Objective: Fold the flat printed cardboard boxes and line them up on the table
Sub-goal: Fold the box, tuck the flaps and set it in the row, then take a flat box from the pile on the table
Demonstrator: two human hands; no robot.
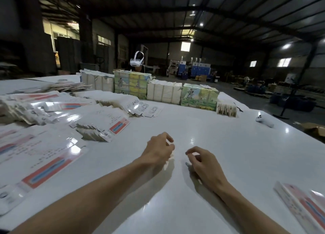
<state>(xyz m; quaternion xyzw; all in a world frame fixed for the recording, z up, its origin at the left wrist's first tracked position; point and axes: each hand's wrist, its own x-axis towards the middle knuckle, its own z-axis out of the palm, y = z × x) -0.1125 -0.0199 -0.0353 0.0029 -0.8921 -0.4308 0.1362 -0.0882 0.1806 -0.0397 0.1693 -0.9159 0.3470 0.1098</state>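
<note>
Two hands, the left hand (159, 151) and the right hand (202, 161), over one desk (219, 146). Toward twelve o'clock: two colourful bundles (131, 83) (199, 97), two white bundles (98, 81) (164, 92). One white controller (263, 121) at two o'clock. Flat printed boxes (44, 146) at nine o'clock: too many to count.

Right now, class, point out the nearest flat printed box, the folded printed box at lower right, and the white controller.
Nearest flat printed box (44, 156): head view, its white printed middle.
Folded printed box (302, 203): head view, its pink top face.
White controller (264, 120): head view, its body.
</note>
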